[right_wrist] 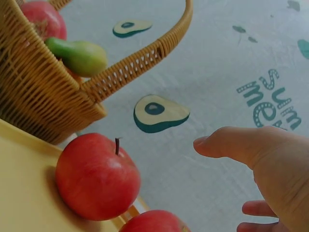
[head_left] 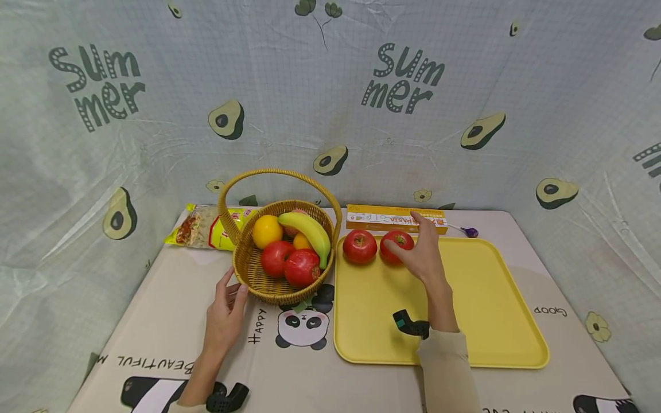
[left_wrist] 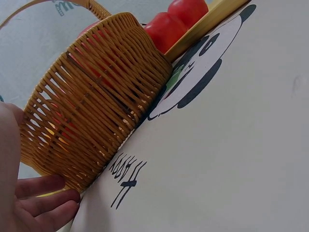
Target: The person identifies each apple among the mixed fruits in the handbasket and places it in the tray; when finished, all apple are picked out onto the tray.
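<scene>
My left hand (head_left: 225,315) rests against the front left side of a wicker basket (head_left: 260,287), its fingers relaxed along the weave near the base in the left wrist view. Inside the basket are red fruits, orange ones and a banana (head_left: 312,234). Two red apples stand side by side on the yellow tray (head_left: 382,310), at its back left corner. Over the right apple (head_left: 395,244) hovers my right hand (head_left: 424,252), thumb and fingers spread, holding nothing. The left apple (right_wrist: 99,176) shows its stem in the right wrist view.
Behind the tray lies an orange and white pasta box (head_left: 372,218), with a small purple-ended utensil (head_left: 470,232) beside it. A yellow food packet (head_left: 201,228) lies behind the basket on the left. The printed cloth (head_left: 289,74) hangs close behind everything.
</scene>
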{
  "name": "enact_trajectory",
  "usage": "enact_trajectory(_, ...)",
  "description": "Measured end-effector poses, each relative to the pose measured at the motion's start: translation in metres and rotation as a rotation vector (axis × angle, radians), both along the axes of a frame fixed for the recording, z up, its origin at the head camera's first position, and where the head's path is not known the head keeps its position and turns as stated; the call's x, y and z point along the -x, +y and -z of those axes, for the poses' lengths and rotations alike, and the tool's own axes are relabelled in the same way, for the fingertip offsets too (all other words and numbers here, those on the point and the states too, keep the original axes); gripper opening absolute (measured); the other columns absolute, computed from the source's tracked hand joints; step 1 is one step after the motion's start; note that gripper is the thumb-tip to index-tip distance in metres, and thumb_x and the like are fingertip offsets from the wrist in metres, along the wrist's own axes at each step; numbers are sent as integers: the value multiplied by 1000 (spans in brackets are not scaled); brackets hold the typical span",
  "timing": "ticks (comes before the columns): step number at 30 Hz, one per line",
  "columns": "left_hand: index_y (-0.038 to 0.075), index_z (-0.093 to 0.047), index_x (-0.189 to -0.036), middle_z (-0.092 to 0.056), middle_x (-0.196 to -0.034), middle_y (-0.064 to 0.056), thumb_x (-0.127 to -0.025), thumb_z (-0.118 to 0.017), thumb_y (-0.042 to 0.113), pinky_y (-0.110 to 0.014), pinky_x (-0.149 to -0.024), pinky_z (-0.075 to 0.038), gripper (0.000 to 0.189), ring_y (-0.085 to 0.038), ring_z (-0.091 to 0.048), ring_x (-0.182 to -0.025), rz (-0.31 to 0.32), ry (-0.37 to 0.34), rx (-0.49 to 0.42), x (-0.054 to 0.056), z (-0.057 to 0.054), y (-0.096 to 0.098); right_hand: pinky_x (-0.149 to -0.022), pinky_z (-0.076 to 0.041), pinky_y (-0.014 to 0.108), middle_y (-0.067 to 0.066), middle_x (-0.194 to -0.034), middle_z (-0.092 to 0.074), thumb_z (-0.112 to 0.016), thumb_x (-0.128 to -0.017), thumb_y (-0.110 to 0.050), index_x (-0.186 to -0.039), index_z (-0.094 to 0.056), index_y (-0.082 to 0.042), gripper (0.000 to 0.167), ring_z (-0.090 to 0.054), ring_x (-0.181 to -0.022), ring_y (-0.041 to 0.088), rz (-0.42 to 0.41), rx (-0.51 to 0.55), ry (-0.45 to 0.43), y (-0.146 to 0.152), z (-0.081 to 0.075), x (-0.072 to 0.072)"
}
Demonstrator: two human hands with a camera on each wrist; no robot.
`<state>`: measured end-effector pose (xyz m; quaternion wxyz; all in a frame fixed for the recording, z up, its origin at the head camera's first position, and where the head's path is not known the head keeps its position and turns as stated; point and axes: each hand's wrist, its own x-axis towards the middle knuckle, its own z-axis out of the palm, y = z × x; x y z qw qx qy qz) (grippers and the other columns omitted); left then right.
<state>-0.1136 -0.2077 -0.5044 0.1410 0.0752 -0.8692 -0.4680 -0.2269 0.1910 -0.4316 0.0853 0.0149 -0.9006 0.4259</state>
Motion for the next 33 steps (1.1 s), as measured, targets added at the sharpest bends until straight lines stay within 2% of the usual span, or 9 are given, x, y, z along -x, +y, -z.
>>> enact_trajectory(7,22,-29,-158,-65,-130,-22,-106,-47,33,-28,-93,-55,56,-37,-69,-110,0,-4,-1,0,0,0,-116,-33,64,15,-159,-30,-76,-84,-42,-157,-27,-14,92,-32,-144,37,-18,9,45,-6,-10,-7)
enact_trajectory(13,22,-29,-158,-65,-130,-22,-106,-47,34,-36,-94,-57,56,-36,-69,-110,0,-7,-6,0,0,0,-115,-35,63,15,-157,-33,-77,-84,-37,-156,-30,-13,89,-35,-141,36,-35,22,83,-12,-16,-12)
enact_trajectory(16,23,-29,-158,-65,-131,-22,-106,-47,34,-26,-93,-55,56,-36,-68,-111,2,-10,-10,0,0,0,-115,-35,62,14,-156,-35,-77,-84,-35,-155,-32,-13,88,-36,-140,36,-49,31,111,-16,-19,-13)
enact_trajectory(20,23,-29,-158,-65,-130,-22,-106,-47,33,-8,-87,-46,56,-37,-68,-110,6,4,-16,0,0,0,-114,-37,60,14,-155,-37,-78,-83,-35,-154,-34,-12,87,-38,-139,35,-73,43,133,-23,-22,-15)
enact_trajectory(23,22,-30,-158,-66,-128,-22,-106,-49,31,0,-83,-40,56,-37,-69,-109,3,26,-25,1,1,0,-114,-38,60,14,-155,-37,-79,-83,-35,-153,-35,-11,87,-39,-138,34,-93,47,141,-29,-24,-17)
enact_trajectory(27,21,-31,-157,-67,-127,-23,-106,-49,29,3,-82,-37,55,-38,-69,-107,2,41,-27,0,2,0,-112,-41,59,13,-154,-39,-80,-82,-32,-152,-35,-9,86,-40,-137,34,-121,48,156,-37,-27,-20)
enact_trajectory(33,21,-30,-158,-66,-128,-24,-106,-48,30,-1,-84,-40,56,-39,-69,-109,9,33,-21,0,0,0,-110,-44,57,12,-152,-41,-80,-81,-32,-151,-37,-9,86,-41,-136,34,-155,36,176,-47,-30,-23)
